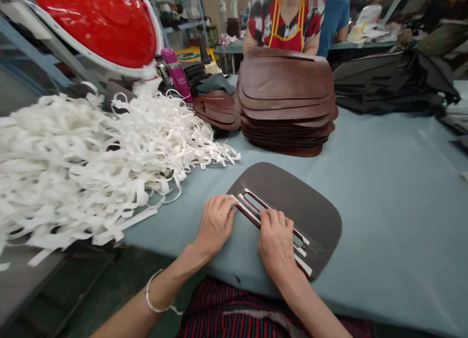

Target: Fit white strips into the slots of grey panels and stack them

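A dark brown leather panel (303, 206) lies flat on the blue-grey table (383, 201), with a slot cut in it edged by white tape strips (256, 201). My left hand (215, 223) rests on the panel's left end, fingers curled, fingertips pressing the end of the strips. My right hand (276, 240) lies over the middle of the strips, fingers bent and pressing down on them. Neither hand lifts anything.
A big heap of white tape strips (91, 167) fills the left. A tall stack of brown leather panels (287, 104) stands behind, a smaller one (217, 109) to its left. A person in a red apron (288, 21) sits opposite. Dark fabric (391, 82) lies at back right.
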`<state>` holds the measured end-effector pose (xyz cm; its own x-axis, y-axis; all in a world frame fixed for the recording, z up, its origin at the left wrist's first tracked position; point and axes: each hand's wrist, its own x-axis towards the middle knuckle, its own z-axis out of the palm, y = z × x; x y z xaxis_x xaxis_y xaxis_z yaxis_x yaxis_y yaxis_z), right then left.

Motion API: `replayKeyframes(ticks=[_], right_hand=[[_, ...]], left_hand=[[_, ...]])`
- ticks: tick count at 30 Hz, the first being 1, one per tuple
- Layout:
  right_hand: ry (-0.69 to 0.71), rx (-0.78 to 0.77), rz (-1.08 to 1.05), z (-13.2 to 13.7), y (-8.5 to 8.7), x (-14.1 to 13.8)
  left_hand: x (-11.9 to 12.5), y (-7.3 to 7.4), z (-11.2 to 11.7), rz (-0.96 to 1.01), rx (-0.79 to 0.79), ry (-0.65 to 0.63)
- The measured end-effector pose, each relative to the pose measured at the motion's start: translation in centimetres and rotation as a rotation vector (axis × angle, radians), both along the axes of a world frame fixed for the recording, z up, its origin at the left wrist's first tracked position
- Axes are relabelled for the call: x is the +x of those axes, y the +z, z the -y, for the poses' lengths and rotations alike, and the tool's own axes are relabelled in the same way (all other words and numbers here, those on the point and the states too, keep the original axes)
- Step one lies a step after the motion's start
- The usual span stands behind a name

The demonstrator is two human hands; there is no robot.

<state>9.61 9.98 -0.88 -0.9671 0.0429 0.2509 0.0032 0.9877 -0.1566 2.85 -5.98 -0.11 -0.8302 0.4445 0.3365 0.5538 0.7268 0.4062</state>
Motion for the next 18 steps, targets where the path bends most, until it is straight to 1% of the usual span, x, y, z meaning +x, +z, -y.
replayKeyframes(ticks=[3, 6, 9, 11, 13, 15, 16, 17, 18], right_hand=[[0.015, -0.019, -0.007, 1.3, -0.2, -1.9], [0.032, -0.006, -0.073, 2.3, -0.7, -3.2], [0.026, 0.032, -0.166, 3.0, -1.2, -3.7], [0.016, 0.042, -0.221, 3.3, -1.9, -3.5], [0.004, 0.052, -0.26, 3.3, -3.1, -3.2], [-0.026, 0.074, -0.312, 2.6, -4.4, -2.6], [-0.055, 0.091, -0.338, 1.9, -4.9, -2.1], [-0.084, 0.111, -0.364, 1.1, -5.2, -1.4], [-0.096, 0.139, -0.365, 0.1, -5.2, -0.4]], left_hand=[[-1.3, -0.4, 0.1, -0.028, -0.088, -0.111], [-2.3, -1.0, -0.1, -0.043, -0.183, -0.232], [-2.7, -1.7, -0.2, -0.081, -0.257, -0.264], [-2.5, -2.2, 0.1, -0.141, -0.293, -0.235], [-2.3, -2.9, 0.6, -0.23, -0.314, -0.215], [-2.4, -3.5, 0.9, -0.352, -0.264, -0.215], [-2.7, -3.7, 0.6, -0.415, -0.217, -0.233], [-3.1, -3.6, -0.1, -0.45, -0.184, -0.243], [-3.6, -3.4, -1.4, -0.455, -0.169, -0.251]])
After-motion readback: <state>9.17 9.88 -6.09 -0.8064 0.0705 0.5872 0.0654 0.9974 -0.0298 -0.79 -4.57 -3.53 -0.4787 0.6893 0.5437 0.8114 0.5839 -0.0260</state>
